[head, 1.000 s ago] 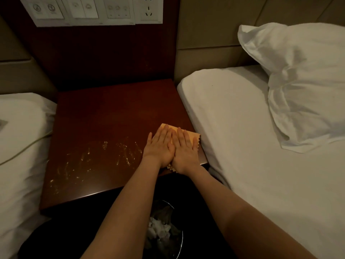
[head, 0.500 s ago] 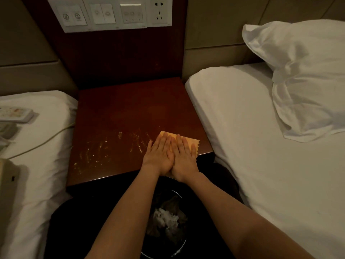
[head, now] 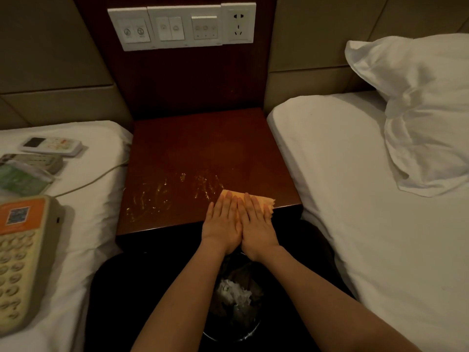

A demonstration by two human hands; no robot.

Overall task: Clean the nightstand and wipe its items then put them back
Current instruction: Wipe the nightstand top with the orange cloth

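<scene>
Hands (head: 222,226) (head: 257,228) flat, side by side on cloth (head: 268,201)

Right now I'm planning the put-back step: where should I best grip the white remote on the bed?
I'd pinch the remote across its long edges near its right end, from above: it lies flat on the left bed, that end clear of neighbours.
</scene>
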